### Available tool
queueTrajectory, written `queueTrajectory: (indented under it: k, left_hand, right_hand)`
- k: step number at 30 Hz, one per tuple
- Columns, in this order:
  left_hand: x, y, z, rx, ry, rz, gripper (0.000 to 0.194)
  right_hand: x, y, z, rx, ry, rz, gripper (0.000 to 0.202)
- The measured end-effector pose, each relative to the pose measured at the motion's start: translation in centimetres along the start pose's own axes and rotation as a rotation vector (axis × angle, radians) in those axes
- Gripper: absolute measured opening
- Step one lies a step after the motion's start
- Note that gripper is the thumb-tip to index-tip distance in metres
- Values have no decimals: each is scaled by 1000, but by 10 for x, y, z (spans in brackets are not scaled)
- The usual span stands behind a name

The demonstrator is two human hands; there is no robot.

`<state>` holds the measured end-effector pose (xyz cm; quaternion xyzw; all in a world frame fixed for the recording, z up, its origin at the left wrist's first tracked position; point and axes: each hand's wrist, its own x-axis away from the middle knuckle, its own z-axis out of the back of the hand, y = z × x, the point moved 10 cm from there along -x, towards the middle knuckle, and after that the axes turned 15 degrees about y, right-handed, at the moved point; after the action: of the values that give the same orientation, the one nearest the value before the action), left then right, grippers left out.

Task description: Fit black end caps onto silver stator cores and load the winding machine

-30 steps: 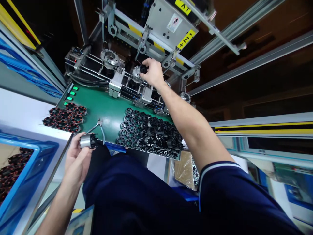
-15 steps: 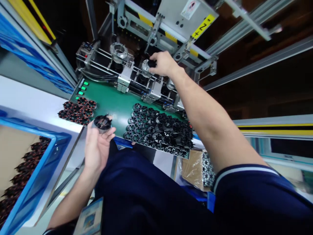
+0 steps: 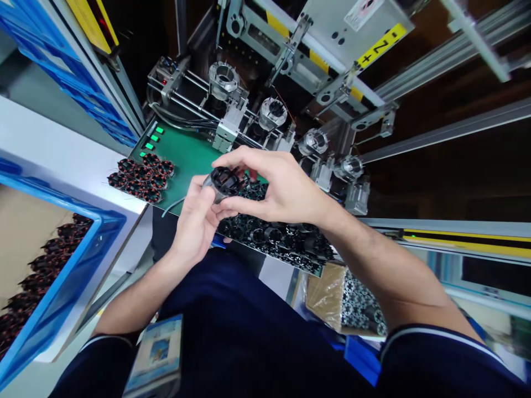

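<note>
A black ring-shaped part (image 3: 224, 183) is held between both hands above the green work surface (image 3: 188, 150). My left hand (image 3: 196, 221) grips its left side, thumb on the near edge. My right hand (image 3: 274, 188) reaches round it from the right, fingers along the top and thumb below. Under and behind my right hand lies a dense pile of black ring parts (image 3: 286, 240). Wound parts with copper-coloured coils (image 3: 143, 177) sit in a cluster at the left end of the green surface.
Metal round fixtures (image 3: 272, 113) stand in a row on the machine behind the hands. A blue crate (image 3: 89, 243) with coiled parts is at the left. A cardboard box (image 3: 327, 296) of ring parts stands at lower right. Green lit buttons (image 3: 154, 138) are near the cluster.
My right hand has come back from the machine's middle fixture to the black part. My left hand has moved right and up with that part. The view has shifted slightly.
</note>
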<state>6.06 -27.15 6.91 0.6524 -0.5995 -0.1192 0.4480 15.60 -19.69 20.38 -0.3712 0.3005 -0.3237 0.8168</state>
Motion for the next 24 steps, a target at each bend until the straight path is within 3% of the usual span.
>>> queueTrajectory:
  k: [3,5,8,12,15,18,24]
  left_hand:
    - [-41,-8,13,-192,-61,-154,63]
    - [-71,-16,34,-529,-45,-346,66]
    - [-107,-43,67,-1045,-52,-523,48]
    - [-125,-71,92,-1219,-97,-568,19]
    - [-126,-79,95,-1306,-107,-617,21]
    - [-126,-84,95,-1377,-115,-658,23]
    - [-128,-89,95,-1458,-135,-718,26]
  right_hand:
    - [-19,29,12,124,18,14,48]
    - [-46,59,27,218,48,9,48]
    - [-108,104,56,348,131,2,48]
    - [-198,154,85,587,333,12,45]
    - [-241,191,80,767,388,-26,45]
    - [-259,220,64,892,339,-75,54]
    - [-266,230,46,972,128,-63,37]
